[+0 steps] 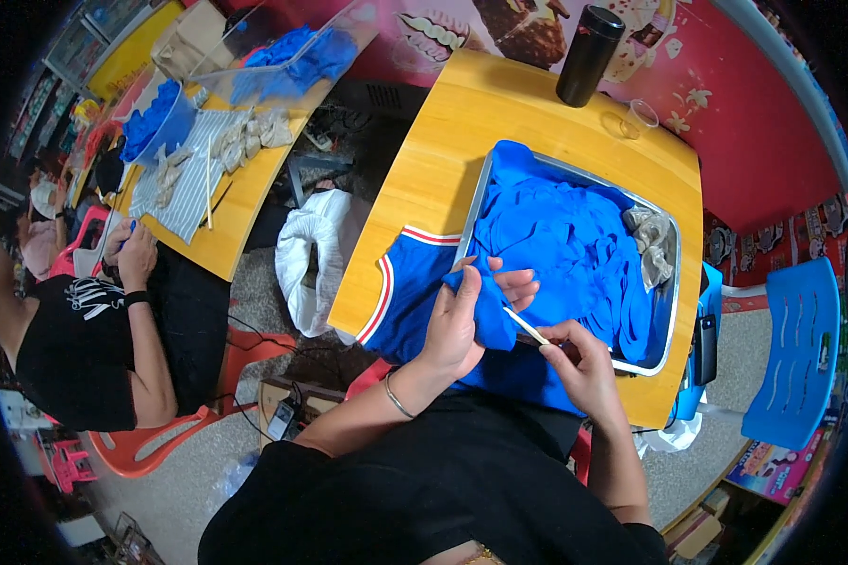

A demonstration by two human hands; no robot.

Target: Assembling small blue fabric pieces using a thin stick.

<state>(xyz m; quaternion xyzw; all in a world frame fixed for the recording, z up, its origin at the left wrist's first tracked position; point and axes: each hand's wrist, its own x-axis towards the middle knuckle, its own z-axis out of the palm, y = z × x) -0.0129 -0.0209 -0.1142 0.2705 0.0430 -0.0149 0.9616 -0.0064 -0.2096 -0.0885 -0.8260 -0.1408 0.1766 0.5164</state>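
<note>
My left hand (462, 320) holds a small blue cloth piece (494, 318) across its palm, thumb raised and fingers partly spread. In a pinch, my right hand (582, 363) grips a thin pale stick (528, 326), its far tip against that cloth. Just beyond both hands, a metal tray (670, 325) holds a heap of blue cloth pieces (565, 245) and a few grey crumpled pieces (652, 247) at its right side. Left of the tray lies a blue garment (407, 299) with red and white trim, partly hidden under my left hand.
The yellow table (424, 169) carries a black bottle (590, 56) and a clear cup (639, 117) at the back. A blue chair (793, 348) stands right. At left, a person in black (75, 348) sits by another table (254, 212) with blue-filled bins. A white sack (316, 254) lies between the tables.
</note>
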